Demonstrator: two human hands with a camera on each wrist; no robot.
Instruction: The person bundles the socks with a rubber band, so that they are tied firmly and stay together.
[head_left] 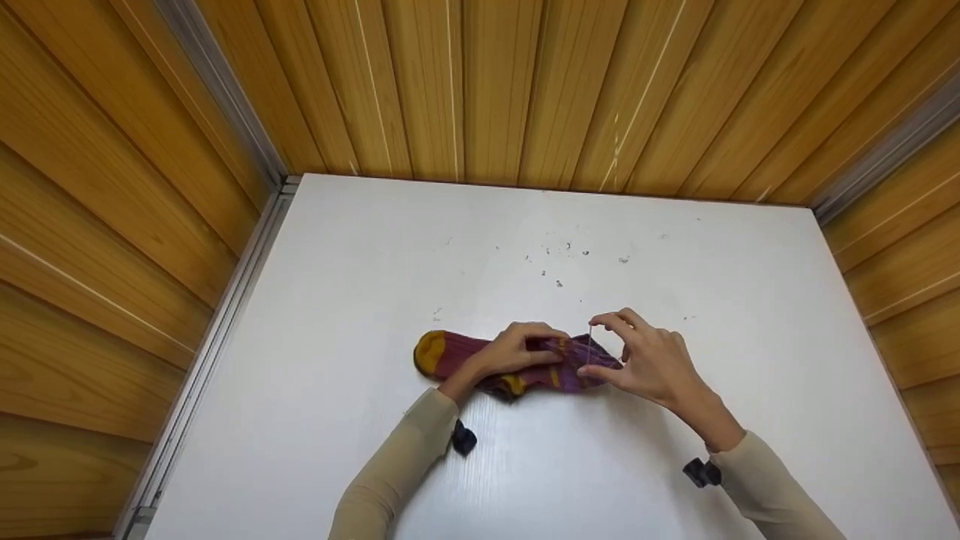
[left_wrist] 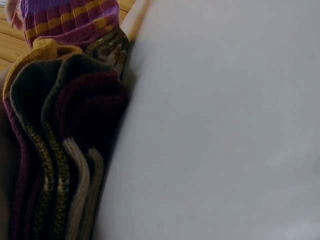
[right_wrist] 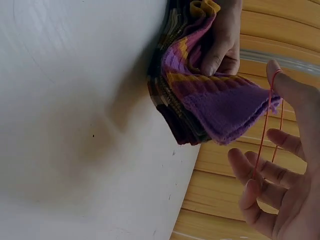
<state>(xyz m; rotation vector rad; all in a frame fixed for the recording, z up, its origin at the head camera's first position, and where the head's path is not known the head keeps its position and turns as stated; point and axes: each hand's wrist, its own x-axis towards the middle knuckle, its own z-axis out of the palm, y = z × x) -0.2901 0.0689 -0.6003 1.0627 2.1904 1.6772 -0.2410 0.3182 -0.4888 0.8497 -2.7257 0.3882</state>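
A bundle of stacked knitted socks, maroon, purple and mustard, lies on the white table. My left hand grips it around the middle, its thumb on the purple and mustard ribbing in the right wrist view. By the purple cuff, my right hand holds a thin red rubber band stretched between thumb and fingers. One strand of the band passes close to the cuff's tip; whether it goes round the cuff, I cannot tell. Green and dark sock layers show beneath in the left wrist view.
The white table has small dark marks beyond the socks. Wood-plank walls stand behind and at both sides. A metal rail runs along the left edge. Dark wrist cameras sit at both cuffs.
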